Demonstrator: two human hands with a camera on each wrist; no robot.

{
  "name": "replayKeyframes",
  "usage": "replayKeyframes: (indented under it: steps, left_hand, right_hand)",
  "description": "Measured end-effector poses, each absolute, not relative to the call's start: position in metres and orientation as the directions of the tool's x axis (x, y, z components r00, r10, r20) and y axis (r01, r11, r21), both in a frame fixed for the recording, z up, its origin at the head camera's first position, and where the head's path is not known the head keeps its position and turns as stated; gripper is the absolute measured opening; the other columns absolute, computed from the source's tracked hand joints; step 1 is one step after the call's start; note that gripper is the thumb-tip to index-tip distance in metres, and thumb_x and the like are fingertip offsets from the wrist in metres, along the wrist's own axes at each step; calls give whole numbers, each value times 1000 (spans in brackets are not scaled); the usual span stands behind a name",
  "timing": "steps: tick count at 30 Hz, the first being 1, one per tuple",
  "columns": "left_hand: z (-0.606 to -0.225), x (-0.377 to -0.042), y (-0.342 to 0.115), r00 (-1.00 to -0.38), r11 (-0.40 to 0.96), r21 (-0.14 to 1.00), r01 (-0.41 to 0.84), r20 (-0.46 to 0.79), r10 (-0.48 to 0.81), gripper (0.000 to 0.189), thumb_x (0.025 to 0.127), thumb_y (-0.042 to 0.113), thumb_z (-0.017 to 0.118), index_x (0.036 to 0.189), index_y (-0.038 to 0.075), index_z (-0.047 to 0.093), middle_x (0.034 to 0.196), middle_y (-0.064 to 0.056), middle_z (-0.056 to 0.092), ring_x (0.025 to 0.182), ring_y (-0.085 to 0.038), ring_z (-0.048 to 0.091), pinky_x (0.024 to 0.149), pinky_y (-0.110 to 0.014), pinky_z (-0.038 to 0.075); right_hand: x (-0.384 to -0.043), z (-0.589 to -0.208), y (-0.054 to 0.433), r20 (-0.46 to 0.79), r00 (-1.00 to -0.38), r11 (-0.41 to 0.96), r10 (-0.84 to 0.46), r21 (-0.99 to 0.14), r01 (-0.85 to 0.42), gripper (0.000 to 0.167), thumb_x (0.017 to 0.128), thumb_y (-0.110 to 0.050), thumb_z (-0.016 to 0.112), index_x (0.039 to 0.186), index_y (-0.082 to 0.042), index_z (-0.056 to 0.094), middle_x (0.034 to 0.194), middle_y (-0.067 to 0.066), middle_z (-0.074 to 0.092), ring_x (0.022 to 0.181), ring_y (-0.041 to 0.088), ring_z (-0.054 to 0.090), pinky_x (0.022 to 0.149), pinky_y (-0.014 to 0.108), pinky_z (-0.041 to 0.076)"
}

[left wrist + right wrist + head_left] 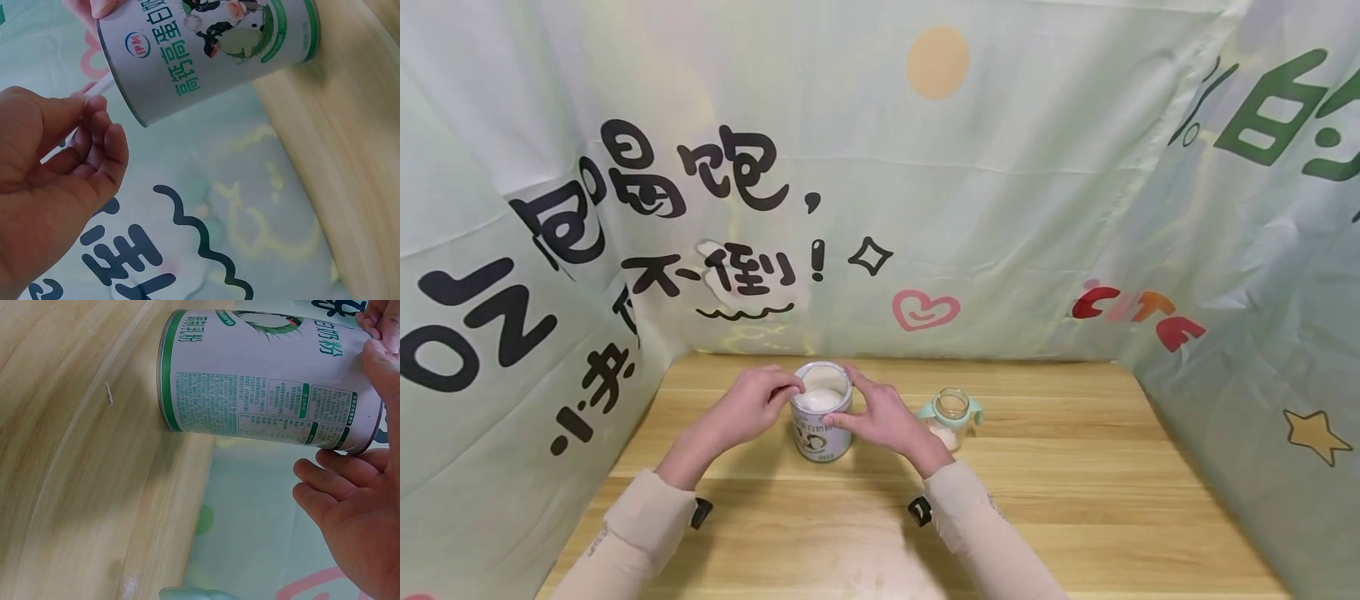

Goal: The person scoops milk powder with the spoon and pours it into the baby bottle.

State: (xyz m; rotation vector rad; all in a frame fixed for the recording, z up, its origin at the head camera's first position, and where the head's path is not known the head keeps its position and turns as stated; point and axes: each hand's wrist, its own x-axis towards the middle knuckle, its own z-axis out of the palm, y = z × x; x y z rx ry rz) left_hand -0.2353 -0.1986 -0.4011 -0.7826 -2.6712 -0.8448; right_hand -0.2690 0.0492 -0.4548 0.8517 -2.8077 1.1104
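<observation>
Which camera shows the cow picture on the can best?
The left wrist view: the cow picture looks biggest there, though the frame's edge cuts it. The head view shows it small on the can. The right wrist view catches only its green, grassy side, with no clear cow.

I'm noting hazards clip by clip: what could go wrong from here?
Spill: the can is open, with white powder inside, and the right hand holds it near the rim; a tilt could send powder onto the table.
Knock: the open bottle stands close to the right hand, so a sideways move might tip it.
Slip: the left hand pinches a thin white piece by the rim; it could drop.
</observation>
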Motion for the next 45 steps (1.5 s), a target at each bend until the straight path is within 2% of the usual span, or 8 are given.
replayKeyframes:
  steps: [5,15,21,24,31,36,40,45]
  left_hand:
    - [-398,-233,-197,-831,671,489,557,336,444,11,99,1,69,100,4,79,88,-3,71,72,-5,52,64,-23,48]
    - [-394,-232,-196,-834,653,521,549,284,473,13,100,1,66,102,0,79,85,-4,68,68,-4,50,62,-22,47]
    - [-396,-234,-197,-855,658,549,515,270,444,13,102,4,65,102,1,78,79,-2,66,67,-6,50,61,-23,45]
    - [-399,-234,-197,-887,659,597,456,247,390,15,103,7,65,104,1,78,79,-2,66,68,-9,52,60,-24,46]
    - [-406,-236,-196,-946,634,702,325,245,213,17,102,8,65,108,1,80,92,-8,77,76,-14,61,65,-25,51]
    - [-409,-239,-197,-963,590,764,261,249,103,18,102,11,66,109,0,79,87,-10,76,73,-14,63,62,-24,52]
    - [-409,-241,-199,-981,519,835,181,193,31,21,104,14,66,110,-2,78,87,-12,75,70,-13,66,60,-24,55]
    - [-407,-242,-201,-996,397,916,61,81,-34,25,105,14,64,116,-6,75,88,-11,75,69,-10,66,57,-21,53]
  right_hand:
    - [-269,-455,49,197,-855,602,-480,-635,-484,101,89,-62,77,165,-11,34,155,21,54,140,36,57,115,53,49]
    - [-269,-456,49,204,-851,602,-483,-629,-492,100,91,-60,76,165,-8,34,158,21,51,142,36,56,116,52,48]
    - [-268,-456,49,195,-854,608,-482,-628,-486,101,90,-60,76,165,-9,33,158,20,51,142,35,56,117,51,48]
    - [-268,-456,50,196,-853,608,-484,-626,-489,100,91,-60,76,165,-8,33,159,20,50,143,34,55,117,50,47]
    - [-268,-455,51,217,-841,590,-496,-626,-510,99,91,-59,76,163,-5,36,158,21,51,142,35,56,117,50,47]
    - [-267,-455,50,217,-843,591,-491,-628,-506,99,91,-59,77,163,-5,37,159,21,49,143,36,55,118,50,46]
    - [-267,-455,50,211,-847,594,-488,-631,-499,99,91,-59,77,163,-5,37,160,20,48,144,35,53,119,50,45]
    - [-268,-456,50,210,-847,599,-488,-625,-500,99,91,-60,77,163,-5,37,160,20,48,144,36,54,119,50,46]
